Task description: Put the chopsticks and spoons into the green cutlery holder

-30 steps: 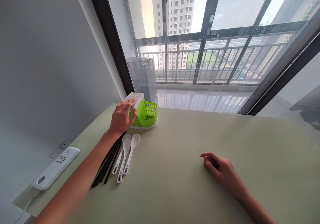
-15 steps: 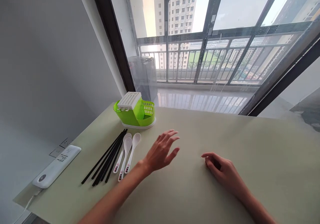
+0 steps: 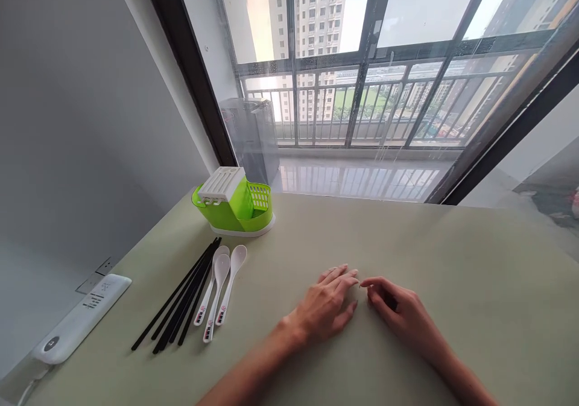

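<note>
Withdrawn from the green plastic cutlery holder, left hand now lies open and flat on the pale green surface, fingertips nearly meeting the loosely curled, empty right hand, so any reach for the black chopsticks and white spoons lying well to the left should stay low.

Pale green laminate table abuts floor-to-ceiling glass window at its far edge. Far left on table: green plastic cutlery caddy with white slotted lid. Before it: bundle of black chopsticks, three white plastic spoons just right of them. White power strip at left edge. Left hand and right hand lie side by side at centre, well right of spoons.
</note>
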`<state>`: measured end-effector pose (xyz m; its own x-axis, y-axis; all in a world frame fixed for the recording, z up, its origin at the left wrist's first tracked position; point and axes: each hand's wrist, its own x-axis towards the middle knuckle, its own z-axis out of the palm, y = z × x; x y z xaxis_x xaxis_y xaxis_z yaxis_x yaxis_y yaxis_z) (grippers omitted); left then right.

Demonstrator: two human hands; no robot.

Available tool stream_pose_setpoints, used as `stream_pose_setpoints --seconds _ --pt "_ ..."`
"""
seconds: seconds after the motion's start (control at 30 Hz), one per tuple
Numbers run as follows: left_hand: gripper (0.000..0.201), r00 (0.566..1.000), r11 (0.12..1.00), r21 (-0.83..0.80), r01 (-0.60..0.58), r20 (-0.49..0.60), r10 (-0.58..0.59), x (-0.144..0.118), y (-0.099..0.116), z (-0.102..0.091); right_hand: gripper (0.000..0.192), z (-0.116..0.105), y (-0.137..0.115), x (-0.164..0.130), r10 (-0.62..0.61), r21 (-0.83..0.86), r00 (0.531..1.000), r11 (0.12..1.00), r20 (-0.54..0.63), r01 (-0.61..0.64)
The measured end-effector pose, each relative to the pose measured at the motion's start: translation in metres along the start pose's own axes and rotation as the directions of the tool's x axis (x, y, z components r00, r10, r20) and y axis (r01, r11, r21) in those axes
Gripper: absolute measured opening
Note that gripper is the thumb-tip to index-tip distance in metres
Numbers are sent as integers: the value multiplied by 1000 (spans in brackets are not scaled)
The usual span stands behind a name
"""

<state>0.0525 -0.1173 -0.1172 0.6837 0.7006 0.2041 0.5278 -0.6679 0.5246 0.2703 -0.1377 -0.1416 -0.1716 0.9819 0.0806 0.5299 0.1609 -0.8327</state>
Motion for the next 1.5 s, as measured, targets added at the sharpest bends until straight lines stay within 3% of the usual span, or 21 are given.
stream_pose_setpoints --seconds 0.47,1.5 --pt "36 999 997 77 -27 20 25 0 2 1 34 1 2 -2 21 -22 1000 1000 6 -21" --pt "36 1000 997 78 -29 12 28 -1 2 1 34 -1 -1 0 5 -21 1000 1000 -3 -5"
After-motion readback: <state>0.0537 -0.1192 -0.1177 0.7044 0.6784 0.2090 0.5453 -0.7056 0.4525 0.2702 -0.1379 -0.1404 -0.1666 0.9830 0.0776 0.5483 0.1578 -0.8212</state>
